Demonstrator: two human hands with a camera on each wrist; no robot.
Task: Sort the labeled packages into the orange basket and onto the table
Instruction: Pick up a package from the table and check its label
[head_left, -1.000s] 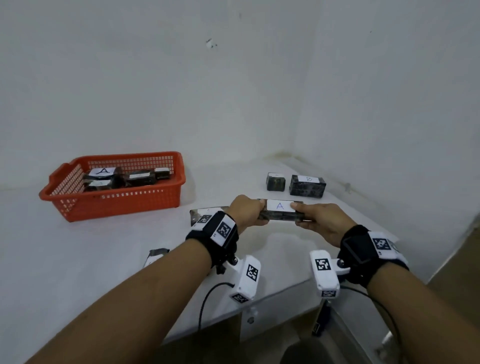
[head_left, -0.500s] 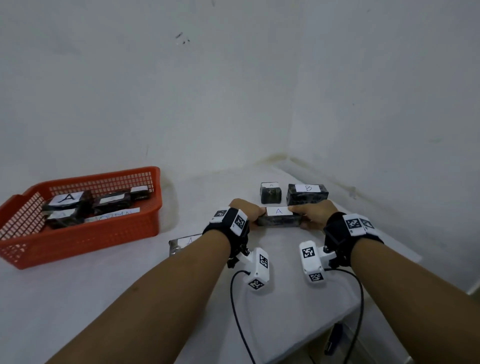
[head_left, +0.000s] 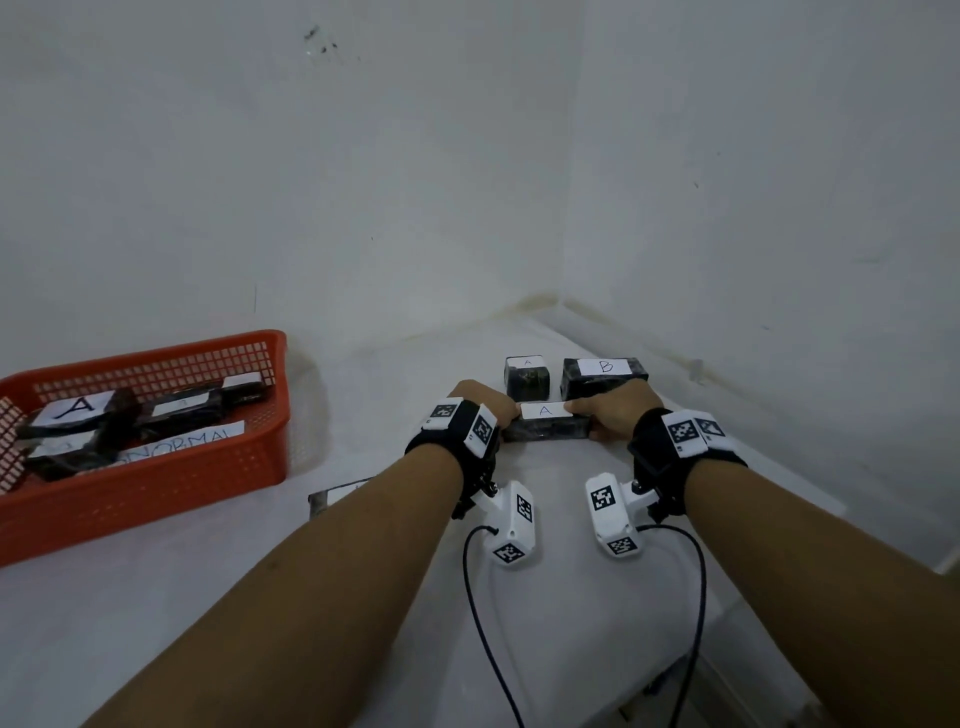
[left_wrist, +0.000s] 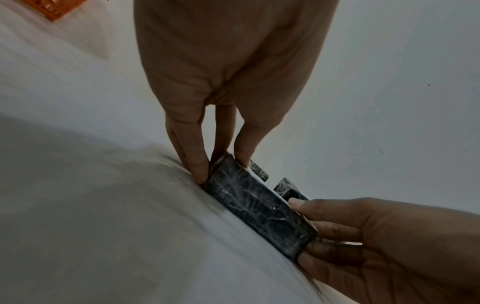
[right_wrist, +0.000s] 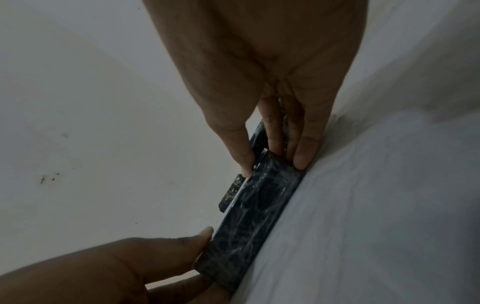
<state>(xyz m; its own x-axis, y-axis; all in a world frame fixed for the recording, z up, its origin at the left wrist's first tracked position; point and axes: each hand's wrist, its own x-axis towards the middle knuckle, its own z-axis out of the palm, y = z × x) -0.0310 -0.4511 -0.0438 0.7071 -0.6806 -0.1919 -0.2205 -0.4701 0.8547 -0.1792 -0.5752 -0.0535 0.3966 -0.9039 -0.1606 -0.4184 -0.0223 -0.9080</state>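
Observation:
A long dark wrapped package (head_left: 545, 426) with a white "A" label lies on the white table (head_left: 561, 597), just in front of a small "A" package (head_left: 526, 375) and a larger "B" package (head_left: 602, 376). My left hand (head_left: 506, 415) pinches its left end and my right hand (head_left: 582, 415) pinches its right end. In the left wrist view, thumb and fingers (left_wrist: 197, 166) clamp the package (left_wrist: 259, 207), whose lower edge touches the table. The right wrist view shows the same grip on the package (right_wrist: 254, 216). The orange basket (head_left: 208, 467) stands at the left.
The basket holds several dark labelled packages (head_left: 78, 415) and a paper strip (head_left: 182, 441) reading "NORMAL". Another flat package (head_left: 337, 493) lies partly hidden behind my left forearm. Walls meet in a corner close behind the "A" and "B" packages. The table's front edge is at the lower right.
Both hands have carried the "A" package forward and down, from mid-air to the table right in front of the small "A" and "B" packages.

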